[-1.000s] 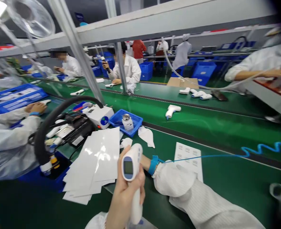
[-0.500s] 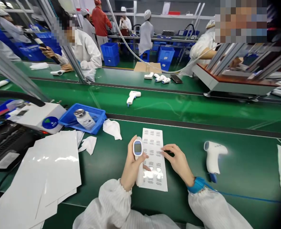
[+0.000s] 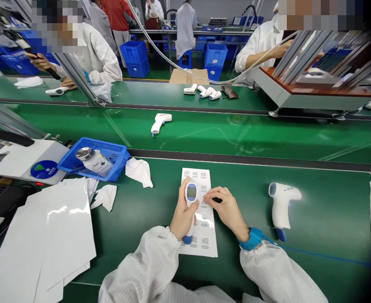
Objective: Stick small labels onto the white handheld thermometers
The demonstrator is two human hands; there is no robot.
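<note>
My left hand (image 3: 183, 216) is wrapped round a white infrared thermometer (image 3: 191, 200), its grey screen facing me and its blue grip end pointing down. The thermometer is over the left part of a white sheet of printed labels (image 3: 208, 246), covering some of its rows. At the sheet's right column, my right hand (image 3: 228, 208) has thumb and forefinger pinched together. Anything between those fingertips is too small to make out. A blue wrist strap (image 3: 251, 239) circles my right wrist. Further right, another thermometer (image 3: 280, 206) lies on the green bench.
Left are stacked white sheets (image 3: 68, 223), crumpled wipes (image 3: 139, 171) and a blue tray (image 3: 117, 158) holding a metal-topped bottle (image 3: 94, 161). One thermometer (image 3: 161, 123) lies on the green belt ahead. Co-workers sit beyond it. The strap's blue cord (image 3: 324, 256) runs right.
My left hand has brought the thermometer rightward over the label sheet and tilted it, so its blue end now shows. My right fingertips have closed into a pinch. The view has shifted slightly.
</note>
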